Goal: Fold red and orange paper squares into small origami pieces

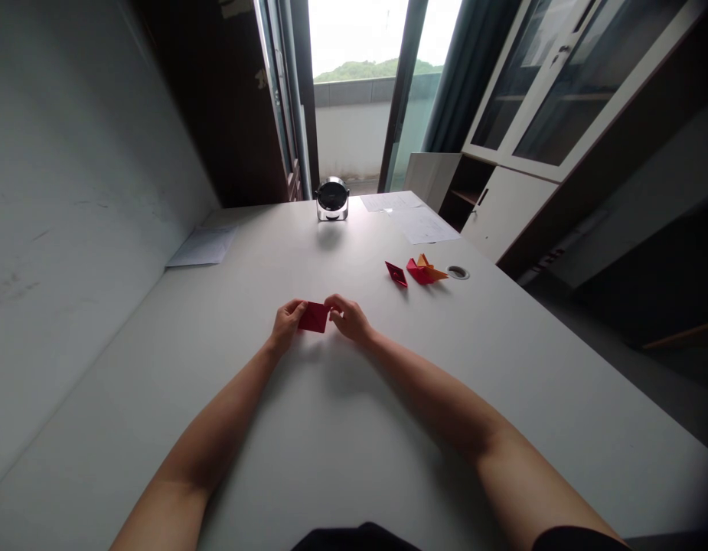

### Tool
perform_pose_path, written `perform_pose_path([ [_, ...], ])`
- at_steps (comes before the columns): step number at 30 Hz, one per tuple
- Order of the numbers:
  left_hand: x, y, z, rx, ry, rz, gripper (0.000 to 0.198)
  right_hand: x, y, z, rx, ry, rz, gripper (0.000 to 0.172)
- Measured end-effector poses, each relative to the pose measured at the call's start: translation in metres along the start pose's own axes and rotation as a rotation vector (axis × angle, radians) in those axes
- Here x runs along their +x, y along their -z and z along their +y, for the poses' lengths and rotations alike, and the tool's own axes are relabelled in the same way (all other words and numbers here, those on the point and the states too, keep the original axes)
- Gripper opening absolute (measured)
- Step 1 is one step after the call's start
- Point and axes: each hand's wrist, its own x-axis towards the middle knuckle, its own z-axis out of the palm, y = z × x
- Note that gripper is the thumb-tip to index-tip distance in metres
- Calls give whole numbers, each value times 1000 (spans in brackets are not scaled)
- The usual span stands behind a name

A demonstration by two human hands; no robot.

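Your left hand (288,321) pinches the red folded paper (313,317) at its left side, thumb on the upper face. Your right hand (343,315) is curled at the paper's upper right corner, fingertips at or just beside it; whether they grip, you cannot tell from here. The paper lies between the two, directly right of the left hand and left of the right, seemingly raised slightly, with shadow on the desk (336,459) toward the near edge. Long axis: not determinable, as the left fingers cover one side; the visible face is roughly as deep as wide, its lower edge dipping slightly rightward. The left hand is nearer, overlapping it. Outward, toward the desk's right edge: a red folded piece (396,274), then a red-and-orange folded piece (425,271), one item or two unclear, then a white ring (466,273) just beside it. At the far edge stands a round black device (332,195) on a metal stand; printed sheets (425,226) lie at the far right corner, white sheets (203,246) along the left edge.
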Motion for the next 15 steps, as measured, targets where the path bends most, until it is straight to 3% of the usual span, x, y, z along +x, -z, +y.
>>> perform_pose_path([
  [3,1,0,-1,-9,-2,9,44,0,0,-1,27,47,5,29],
  [9,1,-1,-2,-25,-22,29,44,0,0,-4,123,153,-112,26],
  [15,-2,0,1,50,-11,-52,40,-1,0,-5,155,146,-166,17],
])
